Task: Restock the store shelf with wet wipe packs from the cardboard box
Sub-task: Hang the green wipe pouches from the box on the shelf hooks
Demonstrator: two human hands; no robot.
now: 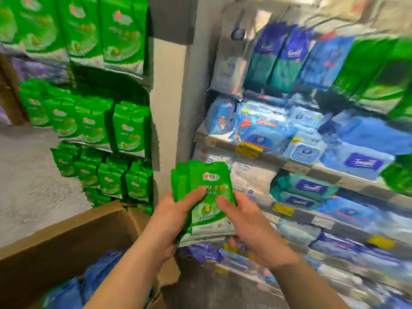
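Holding a loose stack of green packs (205,201) pinched between left hand (174,217) and right hand (247,226); inner packs could slip down into the box (73,233)

A pale wall column (169,103) stands in the middle, between shelving on the left and right. Speckled grey floor (33,175) spreads at the far left, darker floor (207,293) lies near. Bright light glares at the upper right.
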